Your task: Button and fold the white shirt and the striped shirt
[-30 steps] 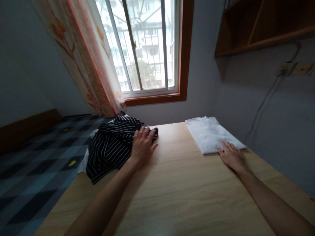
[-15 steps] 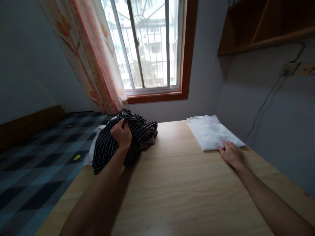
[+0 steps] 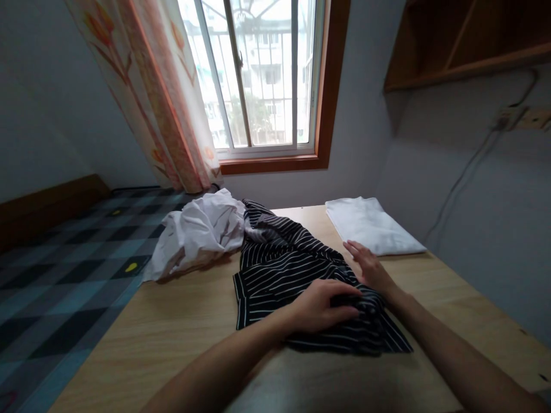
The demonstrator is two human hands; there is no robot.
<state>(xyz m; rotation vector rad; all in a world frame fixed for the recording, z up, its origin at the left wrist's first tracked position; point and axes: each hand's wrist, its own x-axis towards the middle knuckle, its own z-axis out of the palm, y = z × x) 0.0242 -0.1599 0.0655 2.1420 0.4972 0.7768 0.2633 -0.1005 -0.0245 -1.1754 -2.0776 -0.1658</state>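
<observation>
A black garment with white stripes, likely a shirt, lies rumpled across the middle of the table. My left hand rests on its near right part, thumb and fingers apart. Just beyond, at the garment's right edge, my right hand is open with its fingers stretched out. It is close to the near left corner of a folded white cloth. To the left sits a crumpled white garment, partly bordering the striped one.
The wooden table adjoins a bed with a checked sheet on the left. A window with a flowered curtain is behind. Above right hangs a wooden shelf; a cable runs down the wall.
My left hand has brought the striped garment from the left pile to the middle of the table, uncovering the white garment. My right hand has moved left off the folded cloth.
</observation>
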